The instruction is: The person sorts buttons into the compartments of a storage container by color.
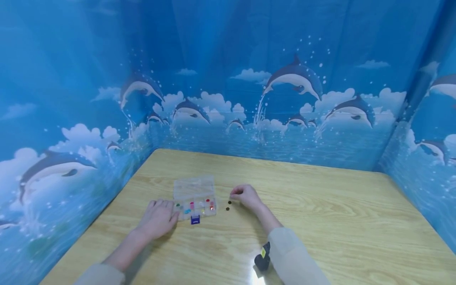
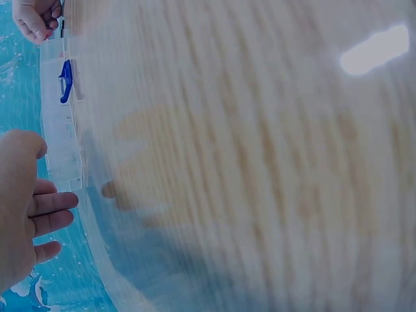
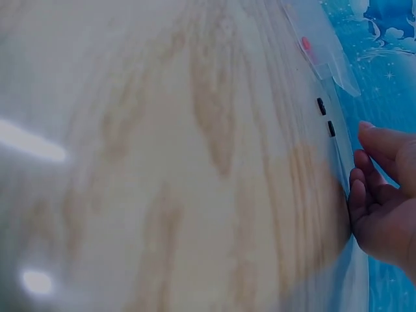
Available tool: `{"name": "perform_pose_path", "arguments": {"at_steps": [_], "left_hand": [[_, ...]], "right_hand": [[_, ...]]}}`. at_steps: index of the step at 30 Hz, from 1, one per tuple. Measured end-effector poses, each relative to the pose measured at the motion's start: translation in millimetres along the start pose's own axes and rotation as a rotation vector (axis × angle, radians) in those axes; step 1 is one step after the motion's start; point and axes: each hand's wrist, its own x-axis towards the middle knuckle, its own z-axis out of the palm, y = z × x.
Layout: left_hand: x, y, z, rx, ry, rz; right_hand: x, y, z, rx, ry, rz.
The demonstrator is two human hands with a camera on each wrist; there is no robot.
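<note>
A clear plastic compartment box (image 1: pixel 196 213) lies on the table with its lid (image 1: pixel 194 187) raised at the back. Small coloured pieces sit in its compartments, and a blue latch (image 1: pixel 195 219) shows at the front edge. My left hand (image 1: pixel 160 217) rests at the box's left side, fingers extended and thumb by its edge. To the right of the box lie two small dark round pieces (image 1: pixel 227 208). My right hand (image 1: pixel 247 196) is just beyond them, fingers curled and thumb near the index finger. Whether anything is between those fingertips is hidden.
Wood-grain table (image 1: pixel 338 221) extends to the right of both hands. A black device with a yellow mark (image 1: pixel 262 259) is at the right sleeve. A blue dolphin-print curtain (image 1: pixel 228 79) stands around the table's back and sides.
</note>
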Motion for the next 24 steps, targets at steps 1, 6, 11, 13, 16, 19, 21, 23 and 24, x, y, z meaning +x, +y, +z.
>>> {"name": "perform_pose_path", "arguments": {"at_steps": [1,6,11,13,16,19,21,23,24], "left_hand": [[-0.1,0.0,-0.1,0.002,0.002,0.002],[-0.3,0.0,-0.6,0.001,0.003,0.004],[-0.8,0.2,-1.0,-0.005,-0.01,-0.001],[-1.0,0.4,-1.2,-0.007,-0.012,-0.002],[-0.9,0.5,-1.0,-0.005,-0.01,-0.001],[-0.7,0.5,-0.7,-0.004,-0.007,0.001],[-0.7,0.1,-0.2,-0.007,-0.006,0.002],[-0.9,-0.5,0.4,-0.011,-0.006,0.0],[-1.1,-0.5,0.3,-0.013,-0.006,-0.001]], "right_hand": [[-0.3,0.0,-0.3,-0.008,-0.012,-0.001],[-1.4,0.7,-1.1,-0.05,-0.069,-0.007],[-1.2,1.8,-0.4,-0.087,-0.09,-0.03],[-1.1,1.8,-0.1,-0.102,-0.095,-0.046],[-0.8,1.8,0.1,-0.118,-0.098,-0.069],[-0.6,2.1,0.6,-0.131,-0.102,-0.091],[-0.6,2.3,1.3,-0.148,-0.103,-0.099],[-0.5,2.3,2.2,-0.167,-0.104,-0.111],[-0.7,2.1,2.6,-0.178,-0.102,-0.116]]}}
